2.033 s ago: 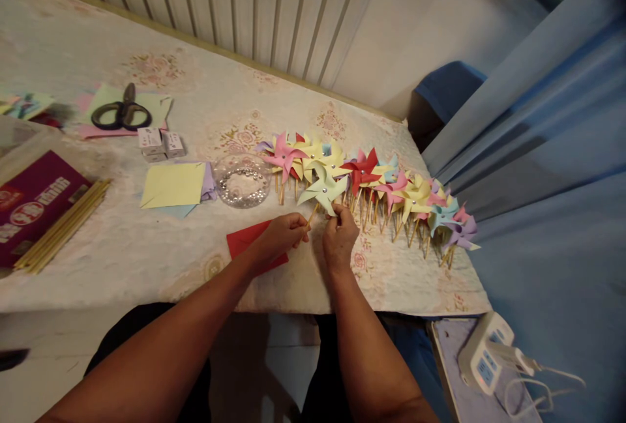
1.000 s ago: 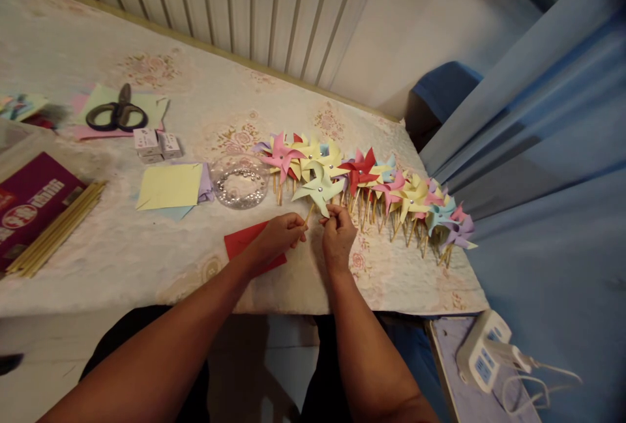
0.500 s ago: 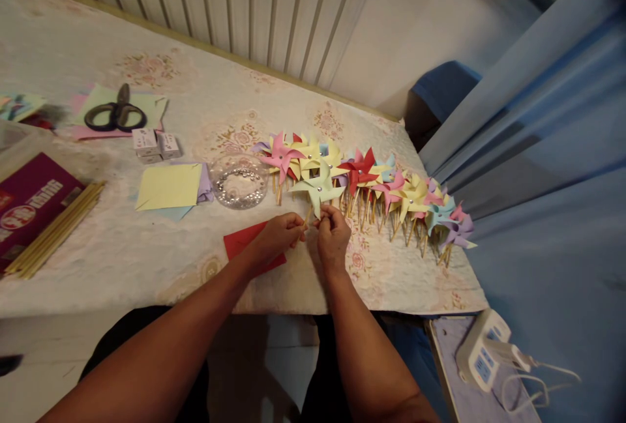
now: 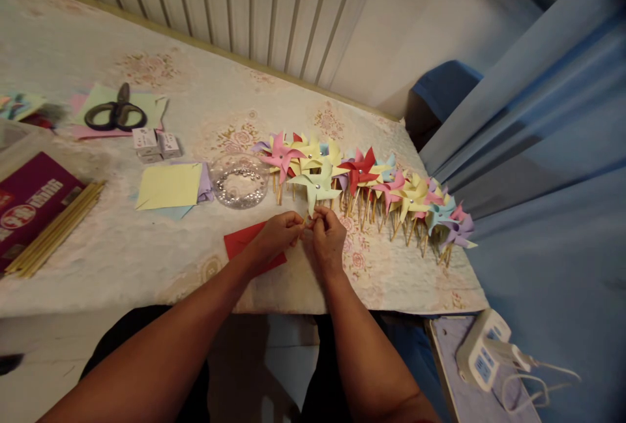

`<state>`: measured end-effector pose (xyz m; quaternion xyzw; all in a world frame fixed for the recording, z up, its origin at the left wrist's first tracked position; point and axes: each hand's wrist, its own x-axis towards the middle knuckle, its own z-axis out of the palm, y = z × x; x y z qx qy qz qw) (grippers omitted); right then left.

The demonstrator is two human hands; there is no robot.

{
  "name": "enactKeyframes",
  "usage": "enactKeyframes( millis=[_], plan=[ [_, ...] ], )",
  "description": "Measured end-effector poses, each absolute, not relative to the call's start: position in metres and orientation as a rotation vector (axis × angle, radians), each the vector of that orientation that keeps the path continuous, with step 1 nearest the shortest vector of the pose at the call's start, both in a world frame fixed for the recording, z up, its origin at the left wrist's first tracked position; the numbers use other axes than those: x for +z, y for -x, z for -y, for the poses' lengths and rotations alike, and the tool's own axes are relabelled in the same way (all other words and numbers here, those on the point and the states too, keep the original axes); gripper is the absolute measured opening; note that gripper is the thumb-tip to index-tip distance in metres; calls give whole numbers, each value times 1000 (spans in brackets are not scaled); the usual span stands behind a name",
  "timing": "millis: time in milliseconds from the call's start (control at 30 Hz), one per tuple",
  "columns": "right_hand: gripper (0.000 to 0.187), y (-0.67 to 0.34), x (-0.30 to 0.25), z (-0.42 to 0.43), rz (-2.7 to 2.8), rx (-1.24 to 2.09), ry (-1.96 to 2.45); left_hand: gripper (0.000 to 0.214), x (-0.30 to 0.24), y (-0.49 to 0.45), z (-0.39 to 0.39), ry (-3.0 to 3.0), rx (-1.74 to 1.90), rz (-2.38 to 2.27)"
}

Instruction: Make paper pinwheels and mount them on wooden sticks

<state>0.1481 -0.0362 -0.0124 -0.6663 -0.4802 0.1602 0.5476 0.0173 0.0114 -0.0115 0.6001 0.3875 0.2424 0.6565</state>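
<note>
Between my hands a pale green paper pinwheel (image 4: 317, 186) stands up on a thin wooden stick, its head just beyond my fingertips. My left hand (image 4: 280, 235) is closed on the stick low down. The fingers of my right hand (image 4: 329, 239) pinch close beside it, just below the pinwheel head; exactly what they grip is partly hidden. A red paper square (image 4: 244, 239) lies partly under my left hand and wrist. Behind and to the right stand several finished pinwheels, among them a pink pinwheel (image 4: 280, 156) and a red pinwheel (image 4: 360, 171).
A clear round dish (image 4: 239, 200) of small metal pins stands left of the pinwheels. Further left lie a yellow paper stack (image 4: 169, 187), small boxes (image 4: 154, 143), scissors (image 4: 117, 113) and wooden sticks (image 4: 56, 231). A power strip (image 4: 482, 351) sits at lower right.
My right hand has shifted slightly left, closer to my left fingertips. The pale green pinwheel's head has moved a little left. My left hand stays nearly in place.
</note>
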Motion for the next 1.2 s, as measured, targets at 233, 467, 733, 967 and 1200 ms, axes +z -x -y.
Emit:
enactKeyframes(
  millis=[233, 467, 733, 967, 1200],
  plan=[
    [25, -147, -13, 37, 1190, 337, 1576, 14, -14, -18, -12, -1362, 555, -864],
    [28, -148, -16, 38, 1275, 250, 1587, 11, -8, -17, -11, -1354, 557, -855],
    [26, -152, -15, 39, 1198, 145, 1603, 19, -8, -16, -11, -1305, 561, -840],
    [28, -188, -10, 34, 900, -175, 1684, 17, -3, -15, -9, -1261, 542, -828],
    [39, -202, -8, 33, 1224, -327, 1655, 14, 1, -15, -8, -1305, 489, -802]
  ],
)
